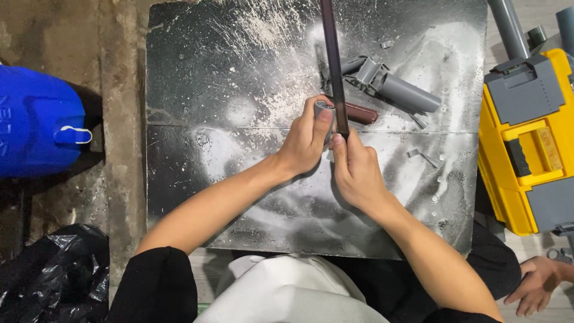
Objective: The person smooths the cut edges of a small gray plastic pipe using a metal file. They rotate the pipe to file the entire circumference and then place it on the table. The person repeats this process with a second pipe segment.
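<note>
My left hand (308,139) grips a short grey pipe piece (323,108) near the middle of a dark, dust-covered board (197,161). My right hand (356,169) pinches the near end of a long, thin dark blade (332,54) that runs away from me to the top edge. The blade lies against the pipe piece. A reddish-brown cylindrical handle (361,112) lies just right of the blade. Behind it rests a grey pipe fitting assembly (391,87).
White dust and small grey offcuts (422,157) litter the board. A yellow and grey toolbox (531,137) stands to the right, with grey pipes (509,27) behind it. A blue container (39,119) is at left, a black plastic bag (57,272) lower left. Another person's hand (535,284) rests bottom right.
</note>
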